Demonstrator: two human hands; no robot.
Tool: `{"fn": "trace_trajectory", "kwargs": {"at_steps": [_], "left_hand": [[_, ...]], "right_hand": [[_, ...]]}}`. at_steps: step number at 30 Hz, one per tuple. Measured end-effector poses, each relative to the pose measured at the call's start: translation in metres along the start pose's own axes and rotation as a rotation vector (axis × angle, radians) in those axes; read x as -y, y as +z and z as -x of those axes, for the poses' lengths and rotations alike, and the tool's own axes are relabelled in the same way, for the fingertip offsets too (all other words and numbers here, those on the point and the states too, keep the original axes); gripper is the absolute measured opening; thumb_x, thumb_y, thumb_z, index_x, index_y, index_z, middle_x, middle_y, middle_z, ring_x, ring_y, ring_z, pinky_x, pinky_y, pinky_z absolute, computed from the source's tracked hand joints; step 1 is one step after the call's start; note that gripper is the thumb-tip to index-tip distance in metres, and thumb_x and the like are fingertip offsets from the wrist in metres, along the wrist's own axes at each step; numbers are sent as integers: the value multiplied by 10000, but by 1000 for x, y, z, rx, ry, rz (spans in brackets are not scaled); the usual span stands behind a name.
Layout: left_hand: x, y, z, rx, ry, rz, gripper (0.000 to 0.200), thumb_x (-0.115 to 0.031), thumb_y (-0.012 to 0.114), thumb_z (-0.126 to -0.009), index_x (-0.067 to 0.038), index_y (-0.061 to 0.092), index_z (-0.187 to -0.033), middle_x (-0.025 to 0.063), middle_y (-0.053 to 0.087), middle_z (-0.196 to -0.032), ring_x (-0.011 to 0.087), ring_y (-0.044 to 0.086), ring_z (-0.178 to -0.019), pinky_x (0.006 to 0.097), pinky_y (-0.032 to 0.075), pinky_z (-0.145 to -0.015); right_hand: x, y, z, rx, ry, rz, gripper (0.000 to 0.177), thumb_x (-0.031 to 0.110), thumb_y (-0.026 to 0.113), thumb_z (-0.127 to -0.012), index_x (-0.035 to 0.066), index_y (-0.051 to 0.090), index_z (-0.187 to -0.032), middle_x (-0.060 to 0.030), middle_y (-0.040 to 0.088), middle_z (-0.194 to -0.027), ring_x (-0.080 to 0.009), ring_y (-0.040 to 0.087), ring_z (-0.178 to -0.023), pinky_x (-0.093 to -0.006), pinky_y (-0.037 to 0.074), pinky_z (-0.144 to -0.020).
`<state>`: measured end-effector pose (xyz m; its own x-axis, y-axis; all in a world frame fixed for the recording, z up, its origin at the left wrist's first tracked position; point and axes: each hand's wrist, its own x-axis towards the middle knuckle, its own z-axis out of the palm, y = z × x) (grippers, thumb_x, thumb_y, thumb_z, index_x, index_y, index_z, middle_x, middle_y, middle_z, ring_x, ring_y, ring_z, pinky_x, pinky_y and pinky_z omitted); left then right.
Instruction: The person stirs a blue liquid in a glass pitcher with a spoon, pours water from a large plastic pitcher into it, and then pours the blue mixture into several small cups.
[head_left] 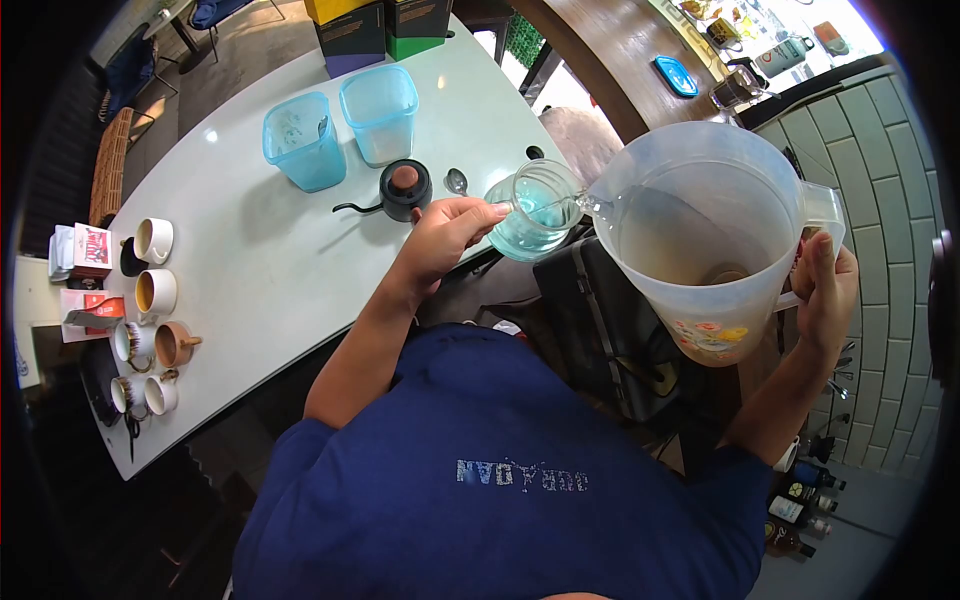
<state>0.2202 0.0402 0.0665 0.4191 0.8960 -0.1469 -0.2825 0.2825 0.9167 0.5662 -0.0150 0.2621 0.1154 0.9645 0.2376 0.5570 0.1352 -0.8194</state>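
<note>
At two o'clock, the translucent plastic pitcher [700, 235] leans its spout over the glass carafe [532, 222] at one o'clock. The right hand [826, 285] has its fingers wrapped round the pitcher's handle, likely the best hold: smooth, slightly flexible, probably bottom-heavy. The left hand's [447, 240] fingers grip the carafe's nine-o'clock side; glass seems stiff, slick, breakable.
</note>
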Motion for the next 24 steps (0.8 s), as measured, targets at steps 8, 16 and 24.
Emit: {"fn": "trace_trajectory", "kwargs": {"at_steps": [8, 16, 24], "left_hand": [[1, -1, 3, -5, -4, -11, 350, -270, 565, -877, -142, 443, -575, -87, 323, -572, 15, 250, -513, 200, 184, -466], [3, -3, 4, 2, -6, -2, 340, -270, 566, -877, -142, 450, -583, -87, 323, -576, 15, 247, -512, 202, 187, -465], [1, -1, 5, -17, -15, -9, 339, -272, 566, -876, -145, 447, -586, -89, 321, -578, 14, 250, -518, 200, 183, -470]], "right_hand": [[0, 0, 3, 0, -9, -11, 400, 374, 587, -900, 81, 478, -651, 86, 327, -496, -3, 210, -428, -228, 124, -402], [-1, 2, 5, -16, -16, -9, 409, 386, 587, -898, 74, 485, -654, 84, 329, -491, -3, 211, -422, -229, 122, -399], [0, 1, 6, -13, -21, -5, 410, 394, 590, -894, 74, 492, -657, 84, 328, -485, -3, 213, -419, -229, 125, -400]]}}
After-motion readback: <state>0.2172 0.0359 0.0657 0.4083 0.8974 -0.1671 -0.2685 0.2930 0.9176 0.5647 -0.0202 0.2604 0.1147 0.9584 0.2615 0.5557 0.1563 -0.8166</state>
